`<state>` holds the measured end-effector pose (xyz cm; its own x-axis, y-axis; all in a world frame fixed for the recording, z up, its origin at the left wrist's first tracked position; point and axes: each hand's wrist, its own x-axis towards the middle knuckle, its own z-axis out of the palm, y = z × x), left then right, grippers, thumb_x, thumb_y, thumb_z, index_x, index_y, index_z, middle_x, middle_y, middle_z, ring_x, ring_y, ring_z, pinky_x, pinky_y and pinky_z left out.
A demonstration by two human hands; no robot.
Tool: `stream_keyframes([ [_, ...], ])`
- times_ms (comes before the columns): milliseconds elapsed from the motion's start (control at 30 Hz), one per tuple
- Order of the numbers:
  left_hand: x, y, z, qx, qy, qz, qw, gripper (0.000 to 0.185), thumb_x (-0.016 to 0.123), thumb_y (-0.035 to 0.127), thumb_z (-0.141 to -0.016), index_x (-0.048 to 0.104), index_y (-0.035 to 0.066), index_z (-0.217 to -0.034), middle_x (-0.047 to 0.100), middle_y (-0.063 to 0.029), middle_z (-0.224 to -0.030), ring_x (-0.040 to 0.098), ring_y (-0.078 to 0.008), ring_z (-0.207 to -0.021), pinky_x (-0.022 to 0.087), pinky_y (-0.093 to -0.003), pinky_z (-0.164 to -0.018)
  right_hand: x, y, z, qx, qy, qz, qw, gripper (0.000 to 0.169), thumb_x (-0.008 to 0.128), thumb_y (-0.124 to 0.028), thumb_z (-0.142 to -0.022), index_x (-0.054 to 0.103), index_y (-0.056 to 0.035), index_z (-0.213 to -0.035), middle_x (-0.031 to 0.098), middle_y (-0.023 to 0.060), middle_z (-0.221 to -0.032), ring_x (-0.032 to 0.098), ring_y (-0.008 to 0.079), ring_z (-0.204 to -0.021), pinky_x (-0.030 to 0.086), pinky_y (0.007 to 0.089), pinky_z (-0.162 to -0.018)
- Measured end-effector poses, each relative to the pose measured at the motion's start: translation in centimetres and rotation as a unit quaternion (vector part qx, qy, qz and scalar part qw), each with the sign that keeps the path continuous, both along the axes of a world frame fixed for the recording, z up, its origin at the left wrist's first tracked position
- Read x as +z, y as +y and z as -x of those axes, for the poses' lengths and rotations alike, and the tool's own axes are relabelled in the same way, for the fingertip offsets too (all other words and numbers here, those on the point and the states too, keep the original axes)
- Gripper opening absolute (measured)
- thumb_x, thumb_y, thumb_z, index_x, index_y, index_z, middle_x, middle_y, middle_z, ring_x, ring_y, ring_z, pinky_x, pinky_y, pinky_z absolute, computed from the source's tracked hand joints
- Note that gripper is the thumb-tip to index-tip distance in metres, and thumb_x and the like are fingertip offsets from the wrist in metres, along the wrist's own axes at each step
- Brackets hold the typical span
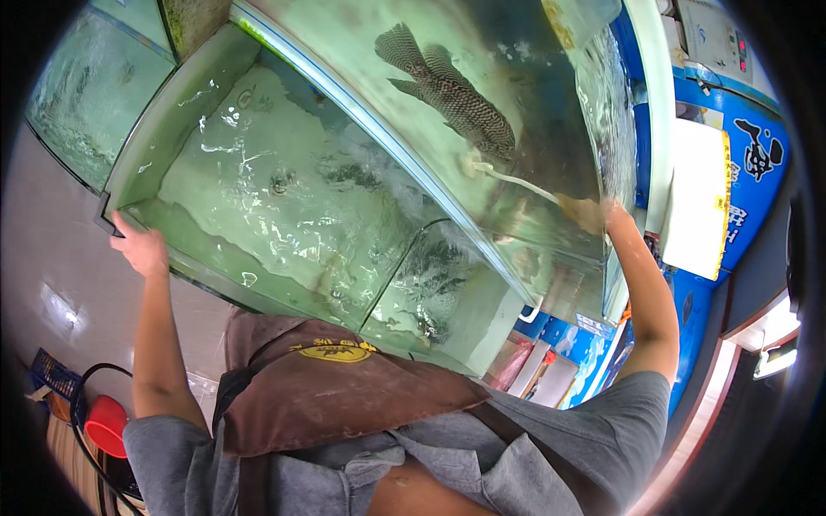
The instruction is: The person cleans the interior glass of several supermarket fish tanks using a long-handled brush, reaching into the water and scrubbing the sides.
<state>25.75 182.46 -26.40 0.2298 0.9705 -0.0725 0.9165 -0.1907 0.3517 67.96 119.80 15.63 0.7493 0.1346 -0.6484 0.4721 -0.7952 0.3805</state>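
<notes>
My left hand (143,250) grips the black-edged corner of the lower glass tank (213,293), at the left. Through the top of the upper tank (655,97), my right hand (584,211) reaches into the water and looks blurred there. Its fingers are closed on a slender white-handled tool (519,182). The tool's pale head is near the front pane, close to the head of a large dark, scaly fish (461,100). What kind of tool it is, I cannot tell.
Rippling water (290,180) fills the lower tank, where a dark hose (403,261) runs down. A white panel (697,193) juts out at the right beside a blue wall sign (755,174). On the floor, lower left, are a red bucket (106,426) and a blue basket (58,374).
</notes>
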Motion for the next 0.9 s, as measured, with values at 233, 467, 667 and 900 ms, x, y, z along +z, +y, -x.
stream_keyframes([
  [233, 2.6, -3.0, -1.3, 0.002, 0.063, 0.063, 0.996, 0.056, 0.058, 0.013, -0.077, 0.052, 0.019, -0.132, 0.04, -0.0192, -0.125, 0.061, -0.0398, -0.099, 0.05, -0.0472, -0.086, -4.0, -1.7, -1.9, -0.004, -0.005, -0.042, 0.999, 0.037, 0.052, -0.017, -0.089, 0.058, -0.0006, -0.121, 0.064, 0.0229, -0.11, 0.062, 0.0329, -0.101, 0.048, 0.0415, -0.09],
  [467, 2.1, -2.6, -1.3, 0.004, 0.109, 0.048, 0.993, 0.049, 0.059, 0.013, -0.077, 0.056, 0.017, -0.126, 0.041, -0.0176, -0.124, 0.062, -0.0369, -0.097, 0.051, -0.045, -0.085, -4.5, -4.9, -3.0, 0.016, -0.01, -0.012, 1.0, 0.036, 0.052, -0.018, -0.089, 0.059, -0.0001, -0.119, 0.064, 0.0233, -0.112, 0.063, 0.0331, -0.104, 0.048, 0.0416, -0.091],
  [667, 1.5, -2.7, -1.4, -0.004, 0.097, 0.066, 0.993, 0.046, 0.06, 0.012, -0.077, 0.057, 0.016, -0.122, 0.041, -0.017, -0.123, 0.062, -0.0364, -0.096, 0.051, -0.0442, -0.085, 1.3, -15.1, -6.0, -0.03, 0.099, -0.09, 0.991, 0.039, 0.053, -0.016, -0.089, 0.056, 0.0014, -0.124, 0.063, 0.0233, -0.116, 0.063, 0.0318, -0.106, 0.047, 0.0399, -0.093],
  [900, 3.7, -2.9, -1.5, 0.02, 0.11, 0.06, 0.992, 0.043, 0.059, 0.012, -0.076, 0.06, 0.015, -0.119, 0.041, -0.0177, -0.124, 0.063, -0.0377, -0.094, 0.051, -0.0435, -0.084, -6.1, 7.0, 1.9, 0.03, 0.117, -0.262, 0.958, 0.037, 0.057, -0.026, -0.091, 0.061, -0.0158, -0.127, 0.061, 0.0137, -0.126, 0.059, 0.0328, -0.11, 0.044, 0.0393, -0.099],
])
